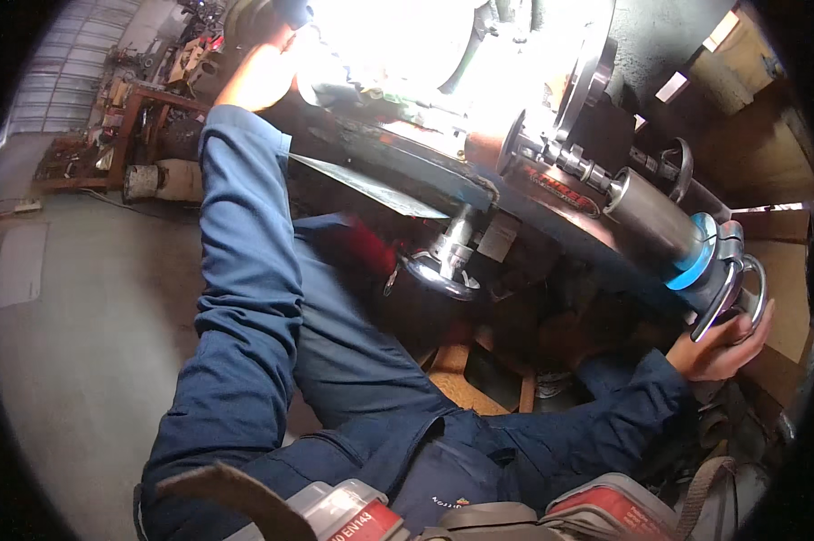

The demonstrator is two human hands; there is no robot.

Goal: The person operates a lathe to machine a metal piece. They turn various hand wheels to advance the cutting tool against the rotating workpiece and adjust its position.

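Observation:
At the lower right end of a metal machine, my right hand [722, 350] is closed on a chrome handwheel [757, 287]. The handwheel sits at the end of a grey cylinder [652, 216] with a blue ring [695, 252]. My left hand [258, 77] reaches up to the machine's left side, next to a dark knob [292, 11]. Glare and the frame's edge hide its fingertips, so what they touch is unclear. Strong light washes out the machine's upper part [398, 45]. A second chrome handwheel [443, 270] hangs below its front.
A flat metal plate [366, 185] juts out beside my left forearm. Under the machine stands a wooden stool or frame [466, 379]. A rusty workbench [132, 126] with clutter is at the far left, with a cylinder [164, 180] below. Wooden boards [768, 135] line the right side.

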